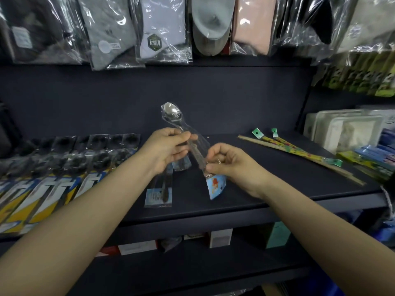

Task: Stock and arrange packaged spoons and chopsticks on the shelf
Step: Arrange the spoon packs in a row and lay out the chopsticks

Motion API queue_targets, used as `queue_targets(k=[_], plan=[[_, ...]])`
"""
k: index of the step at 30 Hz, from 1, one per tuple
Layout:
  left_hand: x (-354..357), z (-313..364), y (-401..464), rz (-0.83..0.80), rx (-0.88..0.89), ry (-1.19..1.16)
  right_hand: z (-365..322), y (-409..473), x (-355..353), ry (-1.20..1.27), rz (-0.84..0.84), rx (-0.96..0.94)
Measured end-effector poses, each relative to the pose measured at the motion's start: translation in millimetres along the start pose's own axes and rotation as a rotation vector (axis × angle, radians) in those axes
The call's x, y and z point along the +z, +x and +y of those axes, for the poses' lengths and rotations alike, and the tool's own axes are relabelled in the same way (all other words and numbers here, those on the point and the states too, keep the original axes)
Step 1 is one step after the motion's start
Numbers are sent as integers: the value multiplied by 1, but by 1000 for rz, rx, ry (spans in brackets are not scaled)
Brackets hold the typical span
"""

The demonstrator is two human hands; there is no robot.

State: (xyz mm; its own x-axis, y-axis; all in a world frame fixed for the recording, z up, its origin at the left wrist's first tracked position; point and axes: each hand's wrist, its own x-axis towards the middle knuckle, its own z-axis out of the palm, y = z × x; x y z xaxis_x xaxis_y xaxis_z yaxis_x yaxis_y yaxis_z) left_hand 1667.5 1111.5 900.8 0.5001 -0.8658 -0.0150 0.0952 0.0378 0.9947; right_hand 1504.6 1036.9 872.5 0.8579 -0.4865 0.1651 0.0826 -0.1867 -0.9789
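**Head view: packaged spoon held over the shelf**

Left of the packaged spoon (193, 146), a row of yellow-carded packs (42, 189) lay on the shelf (235, 210). The left hand (164, 150) pinched the spoon's neck; the right hand (230, 165) gripped its handle above the blue card. It should be lowered flat beside the laid spoon packs (159, 195). Right of it lay the packaged chopsticks (299, 152).
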Motion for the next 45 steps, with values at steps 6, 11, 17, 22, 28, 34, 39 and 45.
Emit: queue_targets(k=[6, 11, 17, 22, 28, 34, 39, 45], plan=[[0, 2, 5, -5, -42, -53, -4, -2, 7, -198, -15, -152], [-3, -2, 4, -35, -115, -26, 8, 0, 15, -860, 123, -545], [-12, -4, -6, -68, -125, 36, 18, 18, 18, -1473, 519, -1106], [-23, -8, -10, -18, 0, 470, 15, 24, 25, -1604, 315, -1259], [-57, -6, -28, -118, 421, 1264, 34, 24, 22, -1616, 50, -1129], [-82, -26, -34, -373, 179, 1507, 42, 33, 18, -1484, -188, -843], [-85, -35, -39, -454, 86, 1420, 38, 26, 13, -1242, -314, -445], [-82, -40, -40, -458, 137, 1410, 37, 32, 29, -1046, -280, -22]])
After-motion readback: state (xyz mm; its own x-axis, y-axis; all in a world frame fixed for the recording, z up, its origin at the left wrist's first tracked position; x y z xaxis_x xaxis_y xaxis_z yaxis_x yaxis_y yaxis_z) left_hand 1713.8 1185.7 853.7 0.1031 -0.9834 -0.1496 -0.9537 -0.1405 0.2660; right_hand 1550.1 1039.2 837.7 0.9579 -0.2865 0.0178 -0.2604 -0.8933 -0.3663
